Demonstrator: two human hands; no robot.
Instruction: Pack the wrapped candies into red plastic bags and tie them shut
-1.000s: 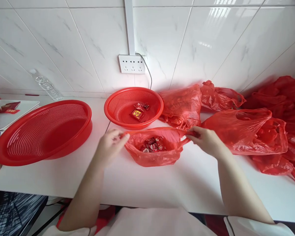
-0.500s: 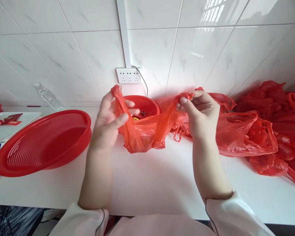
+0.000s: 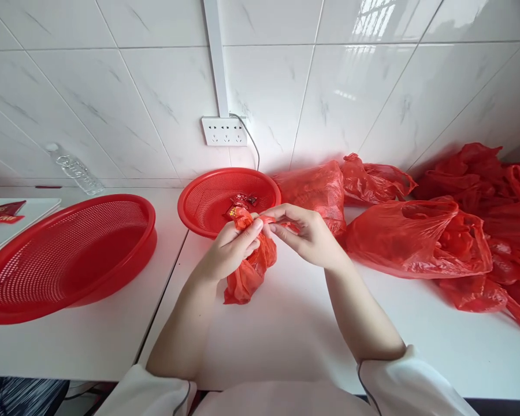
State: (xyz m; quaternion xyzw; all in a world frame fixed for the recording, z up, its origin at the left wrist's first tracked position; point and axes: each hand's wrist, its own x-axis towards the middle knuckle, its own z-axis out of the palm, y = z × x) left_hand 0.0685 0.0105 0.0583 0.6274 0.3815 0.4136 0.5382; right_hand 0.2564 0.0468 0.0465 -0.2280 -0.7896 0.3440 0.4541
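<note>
A small red plastic bag (image 3: 248, 271) hangs bunched between my hands, just above the white counter. My left hand (image 3: 230, 249) is closed on its gathered top, fingers pinched. Touching it from the right, my right hand (image 3: 303, 232) pinches a handle strip of the same bag. Both hands meet in front of a small red perforated basket (image 3: 199, 203), which holds a few red candy packets (image 3: 241, 202).
A large red perforated basket (image 3: 65, 254) sits at the left. A heap of filled red plastic bags (image 3: 420, 237) covers the right side of the counter (image 3: 294, 335). A white tray (image 3: 8, 222) with red packets, a clear bottle (image 3: 73, 169) and a wall socket (image 3: 223, 131) lie behind.
The bag lay open on the counter with its handles pulled apart; my hands then lifted the handles, and now have brought them together, bunching the bag shut.
</note>
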